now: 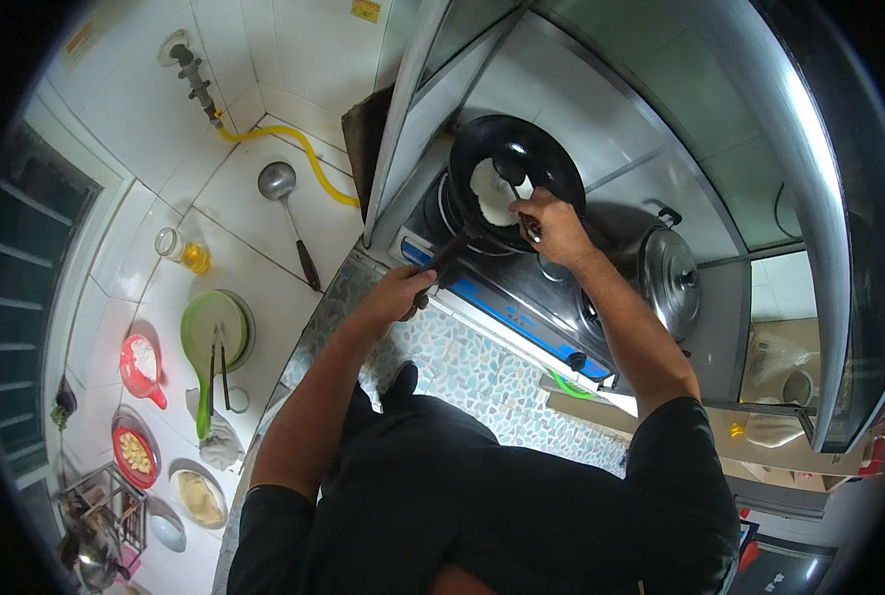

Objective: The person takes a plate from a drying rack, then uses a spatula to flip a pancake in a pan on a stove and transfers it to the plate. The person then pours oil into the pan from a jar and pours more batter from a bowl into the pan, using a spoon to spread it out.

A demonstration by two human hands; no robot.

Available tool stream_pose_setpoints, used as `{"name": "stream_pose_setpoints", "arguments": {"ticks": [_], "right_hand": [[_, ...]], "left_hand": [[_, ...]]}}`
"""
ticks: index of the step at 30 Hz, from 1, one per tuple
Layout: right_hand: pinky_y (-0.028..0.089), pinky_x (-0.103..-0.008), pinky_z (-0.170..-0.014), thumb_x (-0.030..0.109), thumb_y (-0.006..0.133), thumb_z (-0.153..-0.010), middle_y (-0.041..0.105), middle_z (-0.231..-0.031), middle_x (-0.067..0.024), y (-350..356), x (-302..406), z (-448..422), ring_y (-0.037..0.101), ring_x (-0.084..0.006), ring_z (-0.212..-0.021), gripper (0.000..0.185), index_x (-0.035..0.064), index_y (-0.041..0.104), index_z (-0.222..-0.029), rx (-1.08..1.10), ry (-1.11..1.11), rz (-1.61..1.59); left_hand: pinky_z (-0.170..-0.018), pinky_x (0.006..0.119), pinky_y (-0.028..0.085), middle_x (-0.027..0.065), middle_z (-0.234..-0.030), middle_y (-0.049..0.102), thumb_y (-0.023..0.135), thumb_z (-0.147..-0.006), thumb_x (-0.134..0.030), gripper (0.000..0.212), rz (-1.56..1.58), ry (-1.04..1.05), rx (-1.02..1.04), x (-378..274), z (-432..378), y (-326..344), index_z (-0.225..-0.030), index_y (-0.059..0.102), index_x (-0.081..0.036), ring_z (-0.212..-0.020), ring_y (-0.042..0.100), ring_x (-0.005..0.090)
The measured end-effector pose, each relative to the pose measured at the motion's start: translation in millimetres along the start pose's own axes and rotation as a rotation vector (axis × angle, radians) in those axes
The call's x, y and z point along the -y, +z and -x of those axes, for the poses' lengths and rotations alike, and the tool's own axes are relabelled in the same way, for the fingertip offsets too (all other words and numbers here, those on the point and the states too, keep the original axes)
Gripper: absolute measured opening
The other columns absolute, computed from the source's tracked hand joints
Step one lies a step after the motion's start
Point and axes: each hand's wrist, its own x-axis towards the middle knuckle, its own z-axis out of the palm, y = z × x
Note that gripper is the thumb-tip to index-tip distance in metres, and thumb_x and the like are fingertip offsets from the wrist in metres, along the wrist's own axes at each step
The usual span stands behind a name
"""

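Observation:
A black wok (pixel 561 175) sits tilted over the left burner of the gas stove (pixel 516 286). My left hand (pixel 394 296) is closed round the wok's dark handle (pixel 450 255). Inside the wok lies a flat white piece of food (pixel 493 197), which looks like a pancake. My right hand (pixel 554 227) grips the handle of a dark utensil (pixel 511 169), whose rounded head rests at the food's upper right edge; its exact kind is hard to tell.
Right of the wok stands a lidded steel pot (pixel 665 282). On the left counter are a ladle (pixel 286 195), a glass jar of yellow oil (pixel 189 253), a green ladle-shaped container (pixel 200 327) with chopsticks, a red scoop of white powder (pixel 143 364) and several dishes. A yellow hose (pixel 305 145) runs behind.

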Motion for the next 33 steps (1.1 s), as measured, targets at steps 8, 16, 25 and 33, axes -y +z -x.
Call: {"name": "stream_pose_setpoints", "arguments": {"ticks": [8, 16, 25, 33], "right_hand": [[0.05, -0.0406, -0.081, -0.003, 0.066, -0.068, 0.058, -0.098, -0.0143, -18.9, 7.3, 35.6, 0.06, -0.0331, -0.093, 0.037, 0.0081, 0.066, -0.104, 0.226, -0.177, -0.038], [0.053, -0.0302, -0.073, 0.006, 0.061, -0.088, 0.064, -0.091, -0.0108, -67.1, -0.8, 80.1, 0.064, -0.0188, -0.081, 0.02, 0.0053, 0.064, -0.108, 0.173, 0.127, -0.51], [0.05, -0.0244, -0.056, 0.027, 0.064, -0.09, 0.064, -0.076, -0.0077, -77.9, -10.6, 77.5, 0.062, -0.0141, -0.06, 0.032, -0.0007, 0.063, -0.107, -0.338, 0.554, -0.968], [0.054, -0.0264, -0.063, 0.01, 0.06, -0.087, 0.065, -0.083, -0.0114, -48.2, -27.3, 63.1, 0.066, -0.0183, -0.068, 0.024, -0.001, 0.06, -0.108, -0.498, 0.614, -1.062]], "left_hand": [[-0.041, 0.022, 0.027, -0.0001, -0.063, 0.049, 0.054, -0.092, -0.03, 0.025, -0.012, -0.009, -0.016, -8.4, 6.7, 3.1, -0.09, 0.054, -0.005, -0.048, 0.039, 0.0063], [-0.041, 0.023, 0.027, 0.0006, -0.063, 0.05, 0.053, -0.093, -0.031, 0.024, -0.017, -0.009, -0.001, -8.8, 4.8, 2.1, -0.091, 0.053, -0.006, -0.046, 0.04, 0.0069], [-0.05, 0.023, 0.038, 0.0005, -0.071, 0.052, 0.053, -0.092, -0.036, 0.032, -0.08, -0.034, 0.064, -9.9, 5.5, -6.6, -0.1, 0.056, -0.006, -0.058, 0.05, 0.0082], [-0.053, 0.025, 0.042, 0.0056, -0.076, 0.059, 0.053, -0.091, -0.031, 0.031, -0.133, -0.055, 0.078, -28.1, 0.4, 0.6, -0.104, 0.053, -0.003, -0.06, 0.054, 0.0123]]}}
